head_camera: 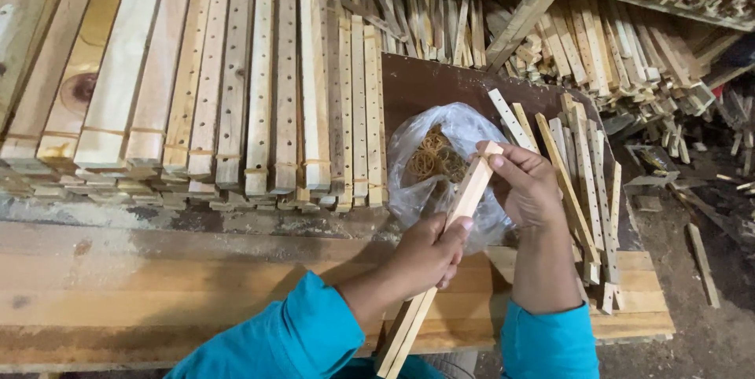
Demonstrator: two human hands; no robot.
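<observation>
While the left hand (425,257) grips the wooden sticks (452,226) mid-length, the right hand (528,182) pinches their top end; keeping them flush matters.

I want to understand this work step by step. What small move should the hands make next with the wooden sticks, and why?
Probably the right hand should settle the rubber band around the top end of the wooden sticks. Its fingers already pinch that tip, the left hand grips the sticks lower down, and the plastic bag of rubber bands lies open just behind. Whether a band is already on the tip, I cannot tell.

Held wooden strips (440,253) cut off at bottom edge; bag (440,163) partly hidden behind hands.
</observation>
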